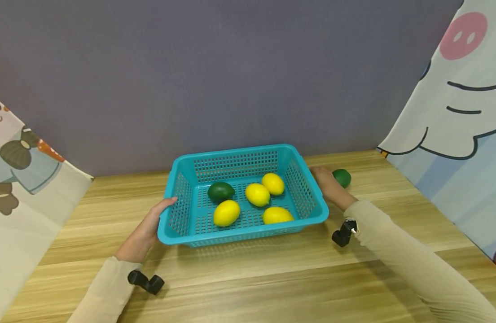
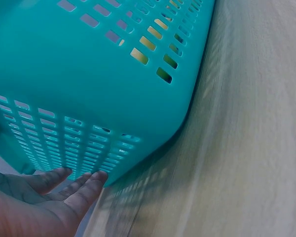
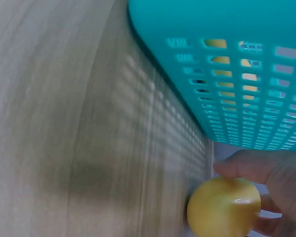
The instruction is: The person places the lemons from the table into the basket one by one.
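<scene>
A turquoise plastic basket (image 1: 235, 231) sits on the table. Inside lie several yellow lemons (image 1: 257, 194) and a dark green avocado (image 1: 221, 192). My left hand (image 1: 144, 231) holds the basket's left side, thumb over the rim; its fingers (image 2: 84, 192) press the slotted outer wall. Beyond the basket's right side, my right hand (image 1: 327, 185) is partly hidden by the rim in the head view. The right wrist view shows it gripping another lemon (image 3: 222, 210) between thumb and fingers, close to the tabletop and the basket wall.
A dark green fruit (image 1: 342, 178) lies on the wooden table (image 1: 248, 278) just right of my right hand. A grey partition (image 1: 231, 80) rises behind the table. Cloths with cartoon prints (image 1: 454, 107) hang along both sides.
</scene>
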The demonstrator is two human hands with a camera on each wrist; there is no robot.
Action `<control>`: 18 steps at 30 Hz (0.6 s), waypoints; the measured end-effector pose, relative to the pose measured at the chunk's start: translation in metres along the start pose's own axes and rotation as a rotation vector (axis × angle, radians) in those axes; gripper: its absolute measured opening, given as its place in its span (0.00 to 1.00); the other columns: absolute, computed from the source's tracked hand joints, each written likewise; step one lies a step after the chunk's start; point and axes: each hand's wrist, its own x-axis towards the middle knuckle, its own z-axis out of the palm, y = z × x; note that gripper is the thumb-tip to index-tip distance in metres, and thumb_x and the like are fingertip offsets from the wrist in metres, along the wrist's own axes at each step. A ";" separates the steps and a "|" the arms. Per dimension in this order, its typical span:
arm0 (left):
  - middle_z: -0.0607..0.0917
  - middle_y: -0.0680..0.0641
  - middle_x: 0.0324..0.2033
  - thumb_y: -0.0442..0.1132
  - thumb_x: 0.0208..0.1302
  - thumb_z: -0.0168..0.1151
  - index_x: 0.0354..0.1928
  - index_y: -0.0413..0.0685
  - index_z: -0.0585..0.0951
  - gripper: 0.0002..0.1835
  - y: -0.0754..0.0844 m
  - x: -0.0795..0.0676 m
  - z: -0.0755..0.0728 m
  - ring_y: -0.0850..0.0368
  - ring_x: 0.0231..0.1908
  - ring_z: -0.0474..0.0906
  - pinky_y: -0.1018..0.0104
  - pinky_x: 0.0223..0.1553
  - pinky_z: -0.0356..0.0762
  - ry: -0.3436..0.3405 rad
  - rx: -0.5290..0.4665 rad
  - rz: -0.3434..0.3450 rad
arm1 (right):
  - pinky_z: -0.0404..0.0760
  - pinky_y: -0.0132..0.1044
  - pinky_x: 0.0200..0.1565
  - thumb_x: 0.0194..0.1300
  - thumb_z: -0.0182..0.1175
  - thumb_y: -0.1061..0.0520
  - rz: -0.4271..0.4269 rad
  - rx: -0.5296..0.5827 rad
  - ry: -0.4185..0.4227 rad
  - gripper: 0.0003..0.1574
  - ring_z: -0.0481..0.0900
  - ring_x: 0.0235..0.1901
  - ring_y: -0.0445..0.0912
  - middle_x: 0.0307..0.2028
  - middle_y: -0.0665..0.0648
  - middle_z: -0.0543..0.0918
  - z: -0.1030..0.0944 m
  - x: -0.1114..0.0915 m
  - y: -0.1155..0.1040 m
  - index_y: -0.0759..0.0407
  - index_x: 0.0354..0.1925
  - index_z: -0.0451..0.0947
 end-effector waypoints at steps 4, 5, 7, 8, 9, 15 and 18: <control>0.61 0.32 0.60 0.52 0.70 0.33 0.73 0.42 0.38 0.37 0.000 0.000 0.000 0.55 0.48 0.73 0.61 0.47 0.75 -0.003 0.001 -0.001 | 0.61 0.64 0.58 0.67 0.52 0.60 -0.023 0.006 0.016 0.25 0.65 0.57 0.67 0.54 0.75 0.72 0.002 -0.002 0.000 0.76 0.57 0.68; 0.62 0.31 0.60 0.52 0.70 0.33 0.73 0.42 0.39 0.37 0.000 0.000 0.000 0.55 0.48 0.74 0.61 0.47 0.75 -0.003 -0.001 -0.001 | 0.61 0.64 0.58 0.67 0.52 0.60 -0.026 0.002 0.019 0.25 0.65 0.57 0.67 0.54 0.75 0.72 0.002 -0.002 0.000 0.76 0.58 0.68; 0.61 0.32 0.60 0.52 0.70 0.33 0.73 0.42 0.38 0.37 0.000 0.000 0.000 0.55 0.48 0.73 0.61 0.47 0.75 -0.005 0.000 0.004 | 0.62 0.64 0.57 0.67 0.52 0.60 -0.042 -0.006 0.031 0.25 0.65 0.57 0.67 0.53 0.75 0.72 0.002 -0.003 0.000 0.75 0.58 0.68; 0.61 0.32 0.60 0.52 0.70 0.33 0.73 0.42 0.38 0.37 0.000 0.000 0.000 0.55 0.48 0.73 0.61 0.47 0.75 -0.004 0.000 0.005 | 0.62 0.64 0.57 0.67 0.53 0.60 -0.053 -0.013 0.038 0.25 0.66 0.56 0.68 0.53 0.75 0.73 0.002 -0.004 0.000 0.75 0.57 0.68; 0.61 0.31 0.61 0.52 0.69 0.33 0.73 0.42 0.38 0.37 0.000 0.000 0.000 0.55 0.48 0.73 0.61 0.47 0.75 -0.005 0.000 0.005 | 0.63 0.64 0.57 0.66 0.53 0.61 -0.065 -0.022 0.046 0.26 0.66 0.56 0.68 0.53 0.75 0.73 0.003 -0.004 0.000 0.76 0.57 0.67; 0.59 0.30 0.62 0.52 0.69 0.32 0.73 0.43 0.37 0.37 0.000 0.001 0.000 0.54 0.50 0.72 0.61 0.48 0.74 -0.002 0.009 -0.001 | 0.64 0.63 0.57 0.64 0.55 0.61 -0.072 -0.061 0.060 0.27 0.67 0.55 0.68 0.52 0.75 0.73 0.004 -0.004 0.001 0.76 0.57 0.67; 0.58 0.30 0.63 0.52 0.69 0.32 0.73 0.43 0.37 0.37 -0.001 0.001 0.000 0.53 0.51 0.71 0.62 0.48 0.74 -0.002 0.007 -0.001 | 0.62 0.63 0.59 0.64 0.55 0.61 -0.036 -0.070 0.048 0.28 0.66 0.57 0.68 0.54 0.75 0.72 0.004 -0.003 0.000 0.77 0.58 0.66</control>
